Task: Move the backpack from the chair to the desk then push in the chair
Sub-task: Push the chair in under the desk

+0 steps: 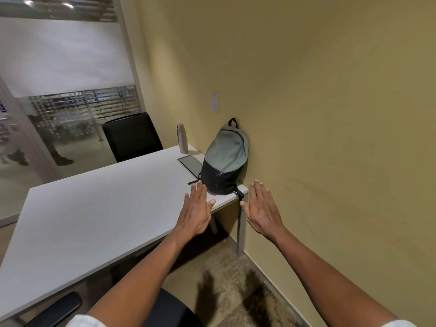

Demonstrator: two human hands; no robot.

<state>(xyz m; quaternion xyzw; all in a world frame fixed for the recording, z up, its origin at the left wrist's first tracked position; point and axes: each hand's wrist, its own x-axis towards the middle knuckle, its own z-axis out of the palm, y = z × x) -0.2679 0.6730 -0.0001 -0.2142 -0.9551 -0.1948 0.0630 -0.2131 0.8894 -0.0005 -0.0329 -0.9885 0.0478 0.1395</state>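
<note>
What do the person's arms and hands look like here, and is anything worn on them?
Both forearms are bare from the wrists up past the elbows. The left hand and right hand wear no gloves, and no rings, watch or bracelets show. At the bottom edge of the picture, short pale sleeves, white or light blue, begin on each upper arm.

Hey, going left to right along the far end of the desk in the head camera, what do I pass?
Black chair behind the desk → metal bottle → flat cable hatch → green backpack upright against the yellow wall.
</note>
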